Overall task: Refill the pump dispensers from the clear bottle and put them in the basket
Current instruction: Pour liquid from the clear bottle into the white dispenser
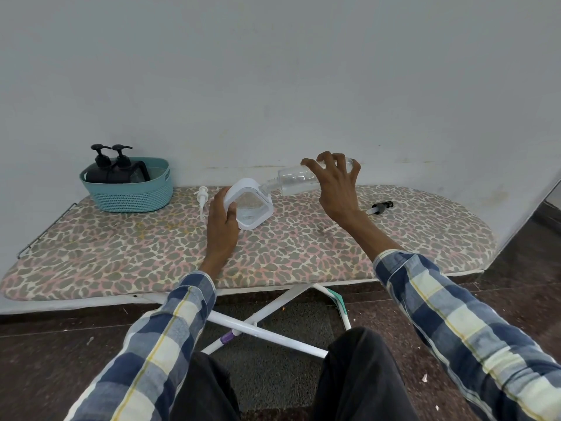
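1. The left hand [223, 221] wraps its fingers around a white, rounded-triangular plastic dispenser [249, 206] resting tilted on the leopard-print padded surface [121, 250].
2. The right hand [335, 185], fingers spread, grips a clear cylindrical bottle [299, 179] held sideways, neck at the dispenser's opening.
3. Two black pump dispensers [113, 167] stand in the teal woven-textured basket [127, 192].

Right hand [335, 189] tilting clear bottle [299, 177] into white dispenser [249, 208], left hand [222, 224] steadying

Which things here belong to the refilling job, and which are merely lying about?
Job: clear bottle tipped in right hand; white dispenser steadied by left hand; white pump; black pump; two black dispensers in teal basket.

Lying about: ironing board, only the work surface.
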